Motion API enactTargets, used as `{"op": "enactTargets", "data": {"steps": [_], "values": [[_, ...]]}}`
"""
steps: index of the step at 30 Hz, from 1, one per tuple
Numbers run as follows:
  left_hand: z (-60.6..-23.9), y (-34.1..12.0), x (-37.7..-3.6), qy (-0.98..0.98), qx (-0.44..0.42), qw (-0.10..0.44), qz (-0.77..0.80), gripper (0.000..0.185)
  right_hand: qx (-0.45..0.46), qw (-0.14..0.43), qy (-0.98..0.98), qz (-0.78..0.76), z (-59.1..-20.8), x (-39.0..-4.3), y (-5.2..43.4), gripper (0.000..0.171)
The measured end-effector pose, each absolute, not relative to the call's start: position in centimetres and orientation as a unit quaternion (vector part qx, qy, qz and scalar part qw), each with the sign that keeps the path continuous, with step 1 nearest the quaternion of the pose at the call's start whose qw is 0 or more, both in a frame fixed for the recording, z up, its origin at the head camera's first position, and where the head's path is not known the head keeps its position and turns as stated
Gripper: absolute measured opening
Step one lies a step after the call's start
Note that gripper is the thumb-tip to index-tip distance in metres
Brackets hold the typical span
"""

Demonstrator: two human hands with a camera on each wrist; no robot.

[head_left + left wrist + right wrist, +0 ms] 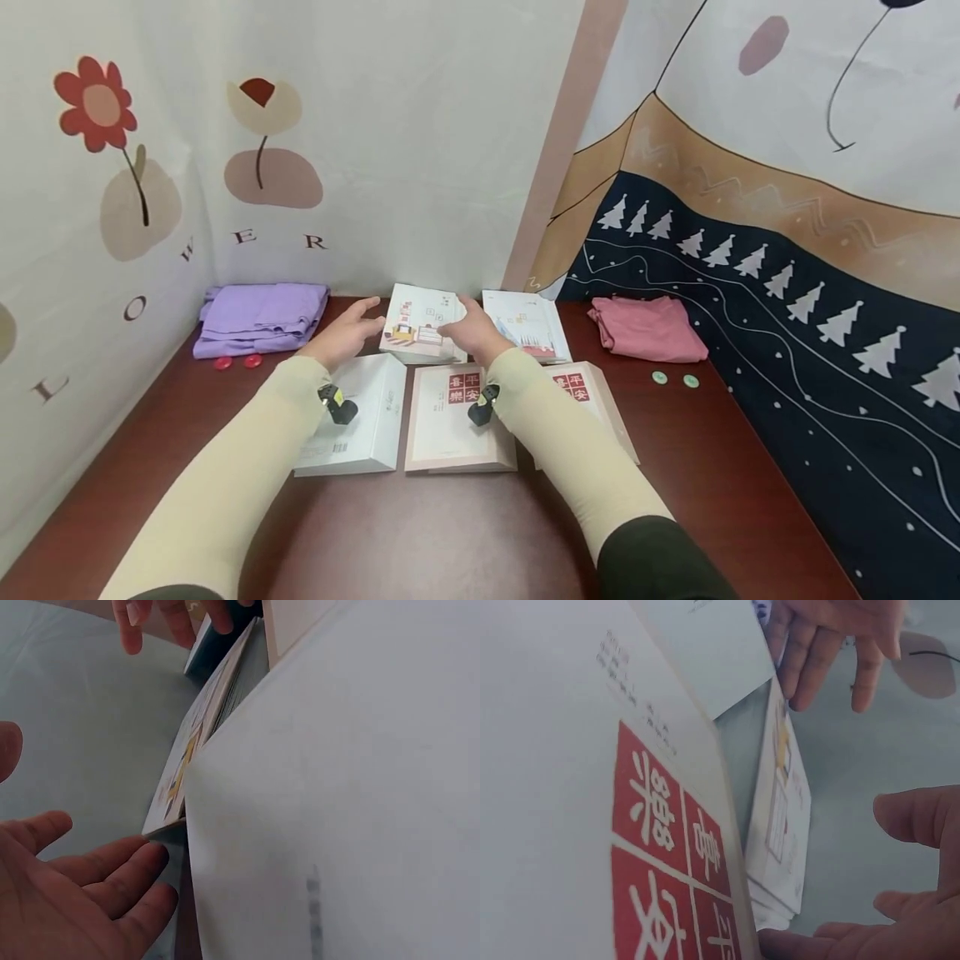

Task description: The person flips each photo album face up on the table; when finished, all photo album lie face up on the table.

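A book (420,321) with a small yellow and red drawing on its white cover lies between the two hands at the back of the table. My left hand (348,333) has its fingers stretched out at the left edge of this book; in the left wrist view its fingertips (154,859) are right at the cover's corner. On the other side, my right hand (480,329) spreads its thumb from its fingers. The right wrist view shows those fingers (802,943) by the book's lower end, with the thumb (900,817) apart from the cover.
In front stand a pale book (375,417) and two cream books with red character squares, one mid (442,433), one right (592,417). Another illustrated book (540,317) lies behind. Purple cloth (258,321), red discs (252,360), pink cloth (648,329) and green discs (691,381) flank them.
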State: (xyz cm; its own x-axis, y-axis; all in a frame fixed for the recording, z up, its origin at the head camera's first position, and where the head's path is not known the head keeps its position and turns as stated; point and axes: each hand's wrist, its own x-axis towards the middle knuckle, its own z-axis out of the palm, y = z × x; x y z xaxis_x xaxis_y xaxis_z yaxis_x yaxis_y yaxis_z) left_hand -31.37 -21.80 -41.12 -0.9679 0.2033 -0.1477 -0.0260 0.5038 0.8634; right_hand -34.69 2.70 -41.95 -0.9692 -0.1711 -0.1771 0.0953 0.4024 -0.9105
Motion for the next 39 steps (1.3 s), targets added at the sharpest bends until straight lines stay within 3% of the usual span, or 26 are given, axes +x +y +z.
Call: {"op": "enactTargets", "data": {"steps": [8,31,39], "values": [[-40.6,-24.0,-27.6,0.858,0.074,0.099,0.499,0.069,-0.058,0.14,0.829,-0.539,-41.2,-31.7,3.3,0.083],[-43.7,-29.5,-17.3,0.897,0.049,0.061,0.434,0.073,-0.21,0.234,0.795,-0.519,-41.7,-22.3,1.1,0.082],[-44.5,-30.5,-16.5,0.896,0.019,0.103,0.432,0.074,-0.224,0.231,0.83,-0.456,-42.1,-21.2,0.1,0.083]]}}
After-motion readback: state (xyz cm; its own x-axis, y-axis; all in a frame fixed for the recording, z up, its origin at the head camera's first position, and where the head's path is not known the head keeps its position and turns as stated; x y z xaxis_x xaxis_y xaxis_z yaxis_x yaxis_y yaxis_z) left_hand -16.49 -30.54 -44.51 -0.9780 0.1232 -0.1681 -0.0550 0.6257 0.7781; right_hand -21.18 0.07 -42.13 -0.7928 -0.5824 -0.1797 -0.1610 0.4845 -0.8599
